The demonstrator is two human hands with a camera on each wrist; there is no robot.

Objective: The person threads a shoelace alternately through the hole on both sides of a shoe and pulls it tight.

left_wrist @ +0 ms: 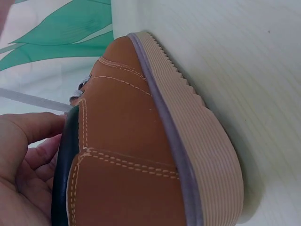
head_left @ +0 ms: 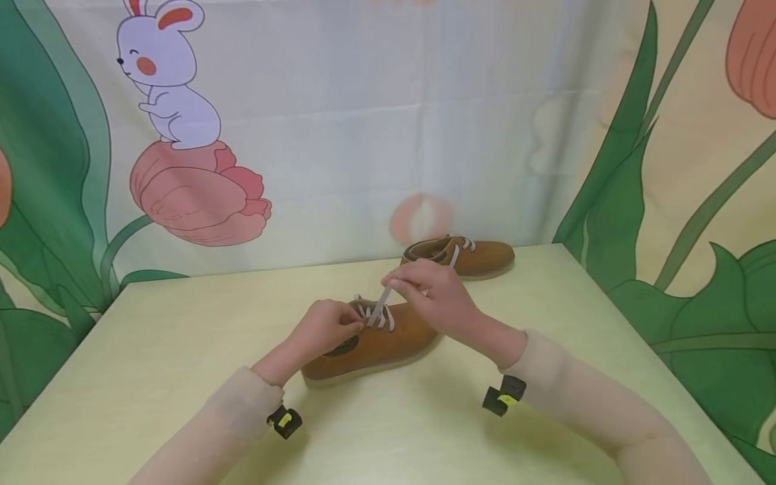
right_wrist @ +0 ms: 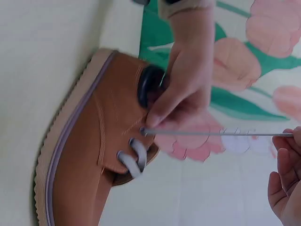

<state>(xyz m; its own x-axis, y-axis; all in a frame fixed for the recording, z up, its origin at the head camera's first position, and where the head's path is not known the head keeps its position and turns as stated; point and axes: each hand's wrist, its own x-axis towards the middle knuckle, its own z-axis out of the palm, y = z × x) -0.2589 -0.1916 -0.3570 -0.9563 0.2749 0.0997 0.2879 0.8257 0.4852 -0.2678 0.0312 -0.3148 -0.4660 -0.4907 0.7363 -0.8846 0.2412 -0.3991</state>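
Note:
A brown shoe [head_left: 388, 340] with a pale ridged sole [left_wrist: 202, 141] rests on the table, toe to the right. My left hand [head_left: 327, 327] grips the shoe's dark-lined collar [left_wrist: 70, 155] near the top eyelets, fingers partly hidden inside the opening. My right hand [head_left: 439, 296], raised above the shoe, pinches a flat grey-white shoelace [head_left: 380, 304]. In the right wrist view the lace [right_wrist: 211, 133] runs straight and taut from the top eyelet by the left hand [right_wrist: 186, 84] to the right hand's fingertips [right_wrist: 286, 136]. Other lace loops [right_wrist: 131, 157] cross the lower eyelets.
A matching brown shoe [head_left: 488, 257] stands at the table's back edge, its toe to the right, with white laces. The pale table [head_left: 212, 350] meets a printed cloth backdrop [head_left: 339, 148] with a rabbit and flowers. Each wrist carries a small black camera.

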